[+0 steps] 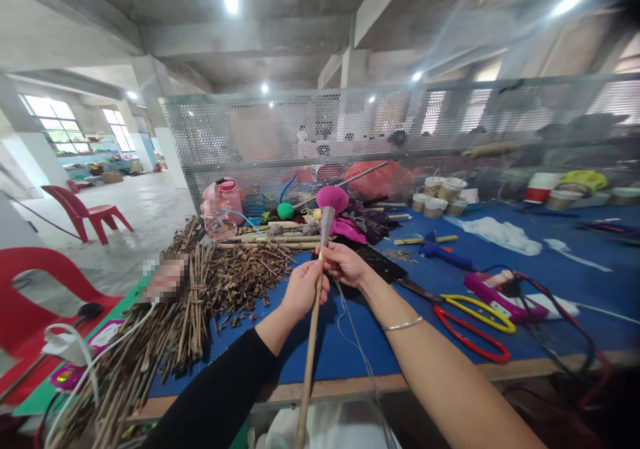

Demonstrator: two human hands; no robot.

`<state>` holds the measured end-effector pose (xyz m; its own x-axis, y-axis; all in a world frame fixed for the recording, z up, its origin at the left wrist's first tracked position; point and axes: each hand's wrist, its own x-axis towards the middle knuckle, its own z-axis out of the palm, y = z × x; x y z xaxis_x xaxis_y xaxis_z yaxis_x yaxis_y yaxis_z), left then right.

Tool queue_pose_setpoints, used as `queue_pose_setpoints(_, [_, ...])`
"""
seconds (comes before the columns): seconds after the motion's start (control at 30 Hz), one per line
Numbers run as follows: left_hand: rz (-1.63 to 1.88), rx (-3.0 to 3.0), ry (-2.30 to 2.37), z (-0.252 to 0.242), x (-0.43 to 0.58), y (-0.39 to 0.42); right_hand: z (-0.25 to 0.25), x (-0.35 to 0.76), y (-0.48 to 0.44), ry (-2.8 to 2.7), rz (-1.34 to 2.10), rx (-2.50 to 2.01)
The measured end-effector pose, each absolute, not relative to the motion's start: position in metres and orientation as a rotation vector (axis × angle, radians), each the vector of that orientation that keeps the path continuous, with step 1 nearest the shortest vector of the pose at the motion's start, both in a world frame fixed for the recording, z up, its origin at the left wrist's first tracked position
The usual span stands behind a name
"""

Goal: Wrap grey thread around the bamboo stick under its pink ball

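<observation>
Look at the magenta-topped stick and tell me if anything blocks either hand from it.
Nothing visible does: the left hand and the right hand both hold the stick directly, below its gray section.

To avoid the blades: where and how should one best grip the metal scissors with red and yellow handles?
Probably by the red handle and yellow handle together, from the near right: both loops extend that way, while the dark metal blades point away, leftward.
</observation>
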<state>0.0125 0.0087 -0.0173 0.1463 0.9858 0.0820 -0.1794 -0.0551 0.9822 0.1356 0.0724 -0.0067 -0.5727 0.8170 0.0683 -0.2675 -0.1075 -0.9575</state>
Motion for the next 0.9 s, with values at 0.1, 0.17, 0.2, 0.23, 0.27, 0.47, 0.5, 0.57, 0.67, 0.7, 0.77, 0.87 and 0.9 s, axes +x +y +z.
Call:
queue_pose_setpoints(0.1, [1.291, 1.275, 1.081, -0.021, 0.011, 0.012, -0.014, 0.135, 0.079, -1.412, 1.721, -0.703])
queue_pose_setpoints(0.17, [1.357, 1.320, 1.216, -0.021, 0.010, 0.015, -0.016, 0.133, 0.081, -1.433, 1.681, -0.741])
queue_pose_setpoints(0.2, [1.364, 1.318, 1.246, -0.021, 0.009, 0.016, -0.016, 0.132, 0.081, -1.438, 1.665, -0.746])
queue_pose_setpoints(0.23, [1.353, 1.296, 1.237, -0.020, 0.009, 0.016, -0.016, 0.132, 0.080, -1.436, 1.656, -0.742])
queue_pose_setpoints(0.27, [1.336, 1.258, 1.189, -0.020, 0.009, 0.017, -0.015, 0.131, 0.079, -1.432, 1.659, -0.729])
queue_pose_setpoints(0.47, [1.102, 1.128, 0.945, -0.019, 0.003, 0.020, -0.014, 0.129, 0.075, -1.437, 1.701, -0.718])
queue_pose_setpoints(0.5, [1.075, 1.177, 0.994, -0.021, 0.002, 0.020, -0.016, 0.128, 0.075, -1.446, 1.688, -0.745])
queue_pose_setpoints(0.57, [1.071, 1.346, 1.136, -0.024, 0.002, 0.021, -0.020, 0.125, 0.075, -1.454, 1.675, -0.781])
queue_pose_setpoints(0.67, [1.184, 1.585, 1.365, -0.028, 0.001, 0.023, -0.022, 0.121, 0.074, -1.442, 1.673, -0.785])
queue_pose_setpoints(0.7, [1.220, 1.611, 1.417, -0.029, 0.000, 0.024, -0.021, 0.120, 0.074, -1.440, 1.667, -0.793])
queue_pose_setpoints(0.77, [1.239, 1.615, 1.479, -0.029, -0.002, 0.026, -0.019, 0.120, 0.073, -1.447, 1.640, -0.829])
queue_pose_setpoints(0.87, [1.203, 1.617, 1.486, -0.026, -0.006, 0.029, -0.016, 0.125, 0.073, -1.487, 1.605, -0.872])
queue_pose_setpoints(0.9, [1.189, 1.613, 1.465, -0.025, -0.006, 0.029, -0.016, 0.127, 0.074, -1.505, 1.600, -0.877])
